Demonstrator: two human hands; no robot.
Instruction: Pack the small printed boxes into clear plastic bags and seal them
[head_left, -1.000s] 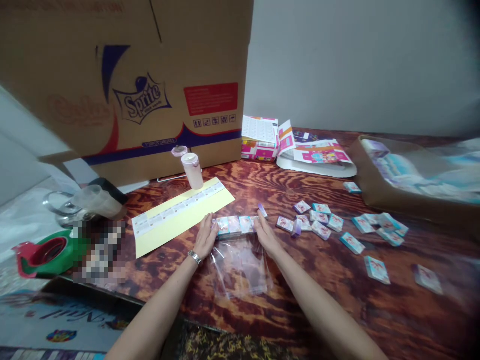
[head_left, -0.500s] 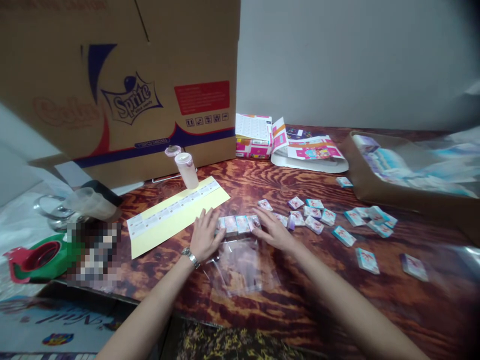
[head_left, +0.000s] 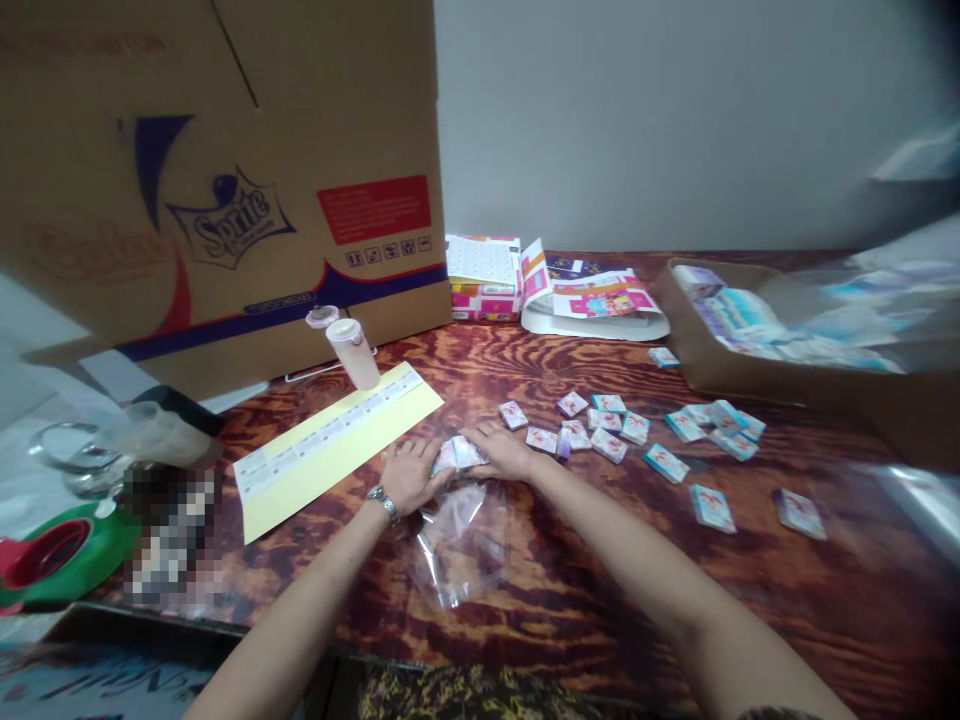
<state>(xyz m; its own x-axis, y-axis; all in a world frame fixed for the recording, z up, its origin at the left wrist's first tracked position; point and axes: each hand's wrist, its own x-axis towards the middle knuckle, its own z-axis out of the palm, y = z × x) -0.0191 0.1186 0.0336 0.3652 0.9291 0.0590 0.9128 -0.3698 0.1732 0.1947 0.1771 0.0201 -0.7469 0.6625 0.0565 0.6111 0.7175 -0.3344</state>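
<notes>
Between my two hands is a short row of small printed boxes [head_left: 459,453], white with blue and pink. My left hand [head_left: 409,474] grips the row's left end, its thumb along the near side. From the other end, my right hand [head_left: 504,450] closes over the boxes and hides part of them. A clear plastic bag [head_left: 457,560] spreads from the boxes towards me, wrinkled and shiny. Whether the boxes lie inside the bag or against its edge, I cannot tell. Several loose small boxes [head_left: 607,445] are scattered just right of my right hand.
A yellow sticker sheet [head_left: 330,465] and a pink bottle [head_left: 354,355] are left of my hands. Behind stands a large carton [head_left: 300,130]. An open box [head_left: 720,375] of small packs is at right. A green tape dispenser [head_left: 82,560] sits far left.
My right hand has moved inward and over the boxes, so fewer show. The plastic bag has shifted and creased. The whole view has swung slightly to the right.
</notes>
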